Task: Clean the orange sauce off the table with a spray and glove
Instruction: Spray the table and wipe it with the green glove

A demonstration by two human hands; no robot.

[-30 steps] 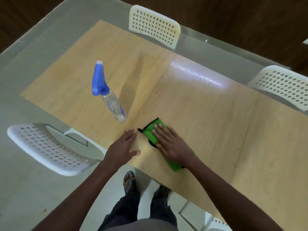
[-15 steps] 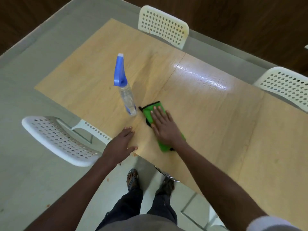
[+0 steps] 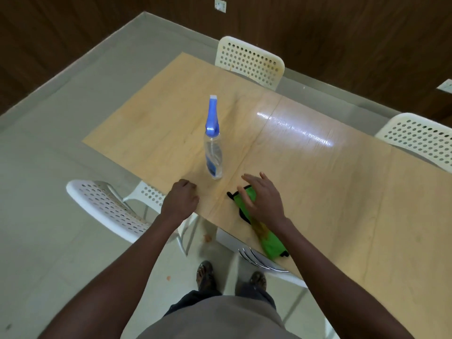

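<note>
A white perforated chair (image 3: 107, 211) stands left of the wooden tabletop (image 3: 318, 182). The left hand (image 3: 181, 200) rests at the near edge, fingers clenched, empty. A clear spray bottle (image 3: 213, 145) stands upright just beyond. The right hand (image 3: 263, 196), fingers released and spread, hovers over the green cleaning glove (image 3: 271, 243) lying flat, stained orange-brown.

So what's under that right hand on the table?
A green glove, stained orange-brown, lies on the table under the right hand. Its middle is covered, so sauce there can't be seen.
</note>
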